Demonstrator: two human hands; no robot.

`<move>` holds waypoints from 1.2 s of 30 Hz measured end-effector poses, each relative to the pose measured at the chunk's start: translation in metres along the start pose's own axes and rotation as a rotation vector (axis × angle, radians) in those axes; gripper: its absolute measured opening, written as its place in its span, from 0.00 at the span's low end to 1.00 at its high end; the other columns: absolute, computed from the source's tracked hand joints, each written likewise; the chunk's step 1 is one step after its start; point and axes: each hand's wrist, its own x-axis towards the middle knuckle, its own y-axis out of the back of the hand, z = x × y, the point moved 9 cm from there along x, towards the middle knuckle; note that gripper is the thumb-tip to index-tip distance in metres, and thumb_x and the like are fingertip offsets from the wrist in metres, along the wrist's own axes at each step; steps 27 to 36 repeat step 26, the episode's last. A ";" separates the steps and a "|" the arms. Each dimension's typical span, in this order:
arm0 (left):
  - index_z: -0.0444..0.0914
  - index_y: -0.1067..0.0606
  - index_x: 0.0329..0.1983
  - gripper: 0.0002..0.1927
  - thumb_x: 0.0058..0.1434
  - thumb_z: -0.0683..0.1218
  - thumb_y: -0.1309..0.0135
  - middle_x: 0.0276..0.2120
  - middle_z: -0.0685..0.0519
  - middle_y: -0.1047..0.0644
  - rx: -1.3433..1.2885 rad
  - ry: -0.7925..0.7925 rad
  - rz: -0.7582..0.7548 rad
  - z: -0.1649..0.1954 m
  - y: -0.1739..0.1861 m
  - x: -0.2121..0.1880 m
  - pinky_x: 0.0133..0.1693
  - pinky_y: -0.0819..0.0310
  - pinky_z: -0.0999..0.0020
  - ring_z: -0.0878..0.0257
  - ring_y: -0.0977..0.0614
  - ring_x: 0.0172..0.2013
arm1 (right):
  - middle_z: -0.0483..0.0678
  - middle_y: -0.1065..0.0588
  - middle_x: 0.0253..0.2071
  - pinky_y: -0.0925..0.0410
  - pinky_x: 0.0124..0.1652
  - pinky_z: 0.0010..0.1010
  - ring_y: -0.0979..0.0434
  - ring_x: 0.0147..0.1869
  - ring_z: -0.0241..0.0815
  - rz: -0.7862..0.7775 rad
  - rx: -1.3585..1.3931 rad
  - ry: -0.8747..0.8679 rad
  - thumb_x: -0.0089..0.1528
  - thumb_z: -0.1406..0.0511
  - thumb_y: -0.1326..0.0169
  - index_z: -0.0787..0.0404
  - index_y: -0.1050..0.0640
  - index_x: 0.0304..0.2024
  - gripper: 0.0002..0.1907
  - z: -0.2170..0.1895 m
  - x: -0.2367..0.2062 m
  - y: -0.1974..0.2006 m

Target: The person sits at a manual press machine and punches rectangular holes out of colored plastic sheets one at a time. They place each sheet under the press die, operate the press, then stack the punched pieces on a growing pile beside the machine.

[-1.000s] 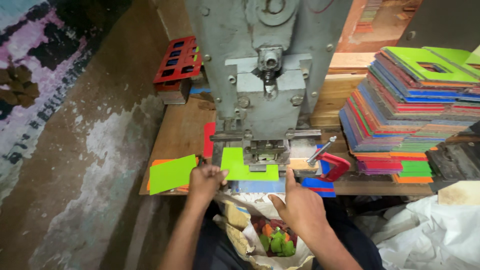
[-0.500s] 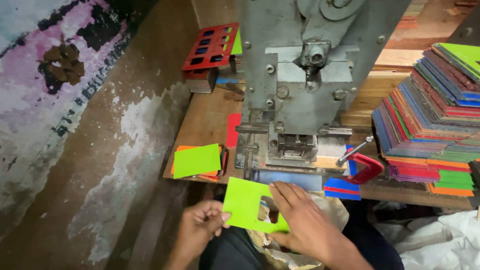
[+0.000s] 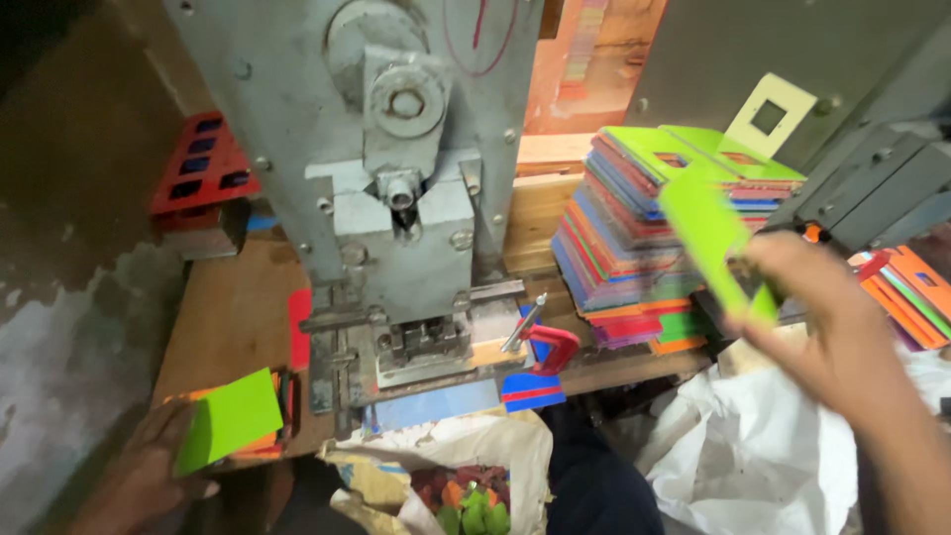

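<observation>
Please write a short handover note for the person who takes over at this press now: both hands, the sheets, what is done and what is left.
Right hand: holds a punched green sheet, blurred, near the tall stack of coloured sheets.
Left hand: on the top green sheet of the small pile left of the punch press.
Press bed: no sheet visible under the punch.
Done: the held sheet shows a cut-out.
Left: the small pile looks unpunched.

- We are in a small workshop.
- A big grey metal press machine (image 3: pixel 396 188) stands on a worn wooden bench (image 3: pixel 228 317).
- Tall stacks of coloured cards (image 3: pixel 634 248) sit beside it.
- The wall (image 3: pixel 69 327) is rough and peeling.
</observation>
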 end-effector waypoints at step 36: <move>0.41 0.31 0.61 0.52 0.29 0.55 0.25 0.56 0.43 0.25 -0.474 0.026 0.273 -0.020 0.022 -0.034 0.61 0.39 0.52 0.47 0.29 0.60 | 0.64 0.26 0.54 0.34 0.60 0.51 0.25 0.57 0.56 0.170 0.082 -0.141 0.73 0.38 0.57 0.68 0.27 0.58 0.39 0.098 0.131 -0.061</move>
